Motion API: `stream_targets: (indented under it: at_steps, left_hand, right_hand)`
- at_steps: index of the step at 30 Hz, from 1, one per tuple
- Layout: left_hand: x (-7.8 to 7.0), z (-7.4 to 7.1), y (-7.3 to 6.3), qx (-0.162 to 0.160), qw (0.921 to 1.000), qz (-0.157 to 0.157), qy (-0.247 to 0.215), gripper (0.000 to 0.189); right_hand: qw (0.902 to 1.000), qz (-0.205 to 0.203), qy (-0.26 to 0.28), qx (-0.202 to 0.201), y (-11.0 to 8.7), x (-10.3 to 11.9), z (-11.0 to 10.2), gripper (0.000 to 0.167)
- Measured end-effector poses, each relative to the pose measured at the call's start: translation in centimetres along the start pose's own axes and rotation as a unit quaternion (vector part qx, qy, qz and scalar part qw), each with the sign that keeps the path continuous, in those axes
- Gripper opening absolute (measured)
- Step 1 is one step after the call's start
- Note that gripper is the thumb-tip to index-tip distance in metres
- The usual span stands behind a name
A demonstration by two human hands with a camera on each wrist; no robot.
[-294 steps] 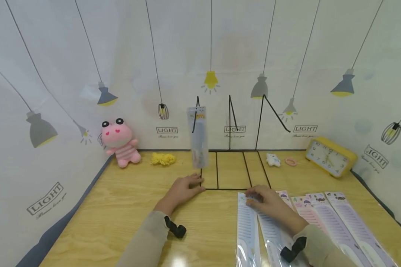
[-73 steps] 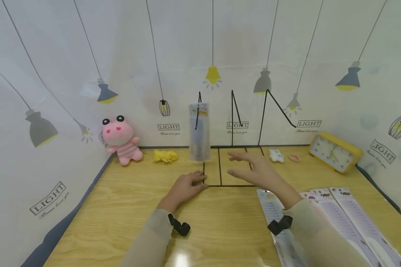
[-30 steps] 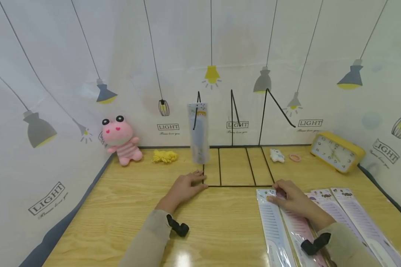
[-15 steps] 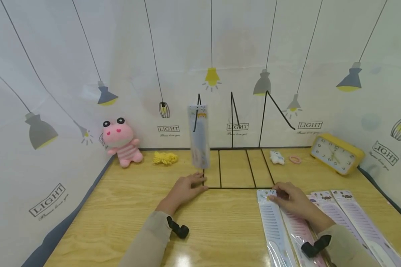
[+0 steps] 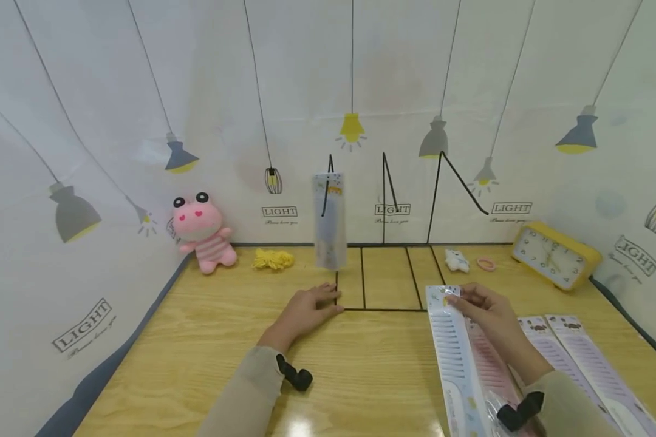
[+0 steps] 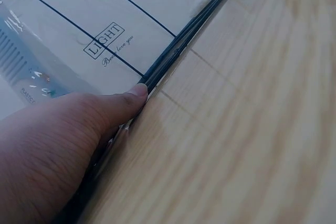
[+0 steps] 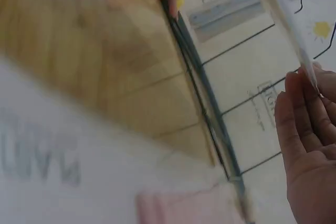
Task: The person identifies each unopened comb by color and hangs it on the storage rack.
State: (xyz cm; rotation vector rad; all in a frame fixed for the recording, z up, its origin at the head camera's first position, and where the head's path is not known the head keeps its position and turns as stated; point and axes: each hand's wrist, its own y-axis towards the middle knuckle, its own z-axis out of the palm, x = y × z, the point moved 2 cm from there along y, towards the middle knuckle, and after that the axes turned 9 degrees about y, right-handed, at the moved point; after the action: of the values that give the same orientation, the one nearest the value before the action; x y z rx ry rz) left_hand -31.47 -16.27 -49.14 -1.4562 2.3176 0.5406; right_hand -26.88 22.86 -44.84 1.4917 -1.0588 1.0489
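Observation:
My right hand (image 5: 492,318) pinches the top of a packaged blue comb (image 5: 452,358) between thumb and fingers, its upper end raised off the table. In the right wrist view the pack is seen edge-on at the fingertips. My left hand (image 5: 305,312) rests at the front left corner of a black wire rack (image 5: 382,310), thumb and fingers fairly straight; in the left wrist view its thumb lies on the wire. On the rack's left hook hangs blue comb packaging (image 5: 330,224). The middle and right hooks hold nothing.
A pink packaged comb (image 5: 489,358) lies under my right hand, with purple packaged combs (image 5: 593,358) to its right. Along the back are a pink plush toy (image 5: 201,230), yellow yarn (image 5: 273,260), a small white figure (image 5: 457,261), a pink ring (image 5: 486,264) and a yellow clock (image 5: 554,255).
Since the oldest frame, one of two blue packs has left the table. In the last half second my right hand lifts the other one's upper end. My left hand stays at the rack.

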Motion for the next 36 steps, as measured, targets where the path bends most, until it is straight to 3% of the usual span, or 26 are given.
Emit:
stream_targets:
  at_steps: [9, 14, 17, 24, 30, 36]
  left_hand:
    - [0.3, 0.1, -0.1, -0.001, 0.9999, 0.005, 0.013, 0.052]
    - [0.7, 0.1, -0.1, -0.010, 0.9998, 0.001, 0.018, 0.051]
    - [0.7, 0.1, -0.2, -0.013, 0.9999, 0.004, 0.009, 0.050]
    - [0.3, -0.1, -0.1, -0.013, 0.9999, 0.008, 0.004, 0.050]
    - [-0.1, -0.5, 0.1, -0.024, 0.9996, 0.013, 0.001, 0.047]
    - [-0.2, -0.5, 0.1, -0.019, 0.9998, 0.004, -0.002, 0.046]
  right_hand:
    - [0.9954, -0.054, 0.058, 0.054, 0.0, 7.2, 3.2, 0.016]
    - [0.9792, -0.112, 0.131, 0.107, 0.7, 10.6, 5.6, 0.009]
    - [0.9730, -0.131, 0.153, 0.113, 1.2, 11.8, 6.9, 0.011]
    - [0.9809, -0.156, 0.073, 0.090, 3.0, 13.3, 9.9, 0.010]
    - [0.9747, -0.206, 0.051, 0.070, 4.7, 14.2, 12.8, 0.007]
    - [0.9708, -0.240, -0.004, 0.005, 6.2, 16.1, 15.8, 0.012]
